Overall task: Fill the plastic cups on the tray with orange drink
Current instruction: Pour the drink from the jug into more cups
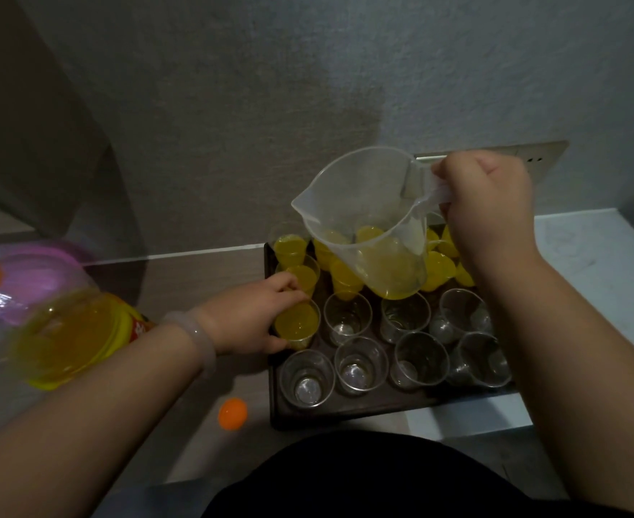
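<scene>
A dark tray (345, 411) holds several clear plastic cups. The far rows are filled with orange drink (291, 250); several near cups (361, 364) stand empty. My left hand (248, 319) grips a filled cup (296, 325) at the tray's left edge. My right hand (487, 203) holds the handle of a clear plastic jug (364, 222), raised over the middle of the tray. The jug is roughly level, with a little orange drink at its bottom.
A large bottle of orange drink (65, 338) lies tilted at the left, close to my left forearm. An orange cap (233, 413) lies on the counter in front of the tray. A purple container (46, 263) sits at far left. The wall stands just behind the tray.
</scene>
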